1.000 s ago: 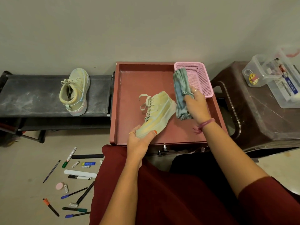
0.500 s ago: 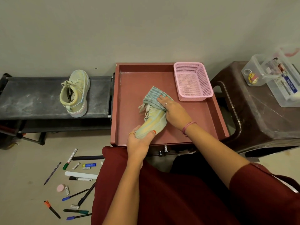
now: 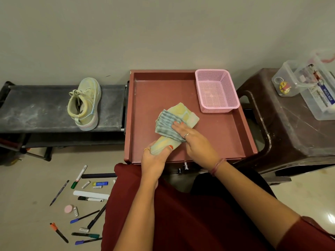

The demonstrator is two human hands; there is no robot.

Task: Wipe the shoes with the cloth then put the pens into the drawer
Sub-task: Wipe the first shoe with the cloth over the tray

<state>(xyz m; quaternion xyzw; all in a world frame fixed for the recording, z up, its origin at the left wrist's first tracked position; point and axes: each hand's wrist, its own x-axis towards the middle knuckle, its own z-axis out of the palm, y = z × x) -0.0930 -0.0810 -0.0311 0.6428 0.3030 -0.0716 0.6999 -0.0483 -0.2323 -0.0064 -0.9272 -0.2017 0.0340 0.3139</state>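
Mid-frame, left hand [image 3: 154, 160] is gripping shoe [image 3: 183, 113] toe in red drawer [image 3: 226, 138] w/ pink basket [image 3: 217, 91], right hand [image 3: 197, 144] flat-fingered pressing cloth [image 3: 166, 125] on it; pens [image 3: 79, 201] lying lower left on floor.

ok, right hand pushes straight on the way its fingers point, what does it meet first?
The right hand lies flat on the cloth over the shoe, fingers pointing up-left. Past the cloth's edge comes bare drawer floor, then probably its left wall. Depth is unclear.
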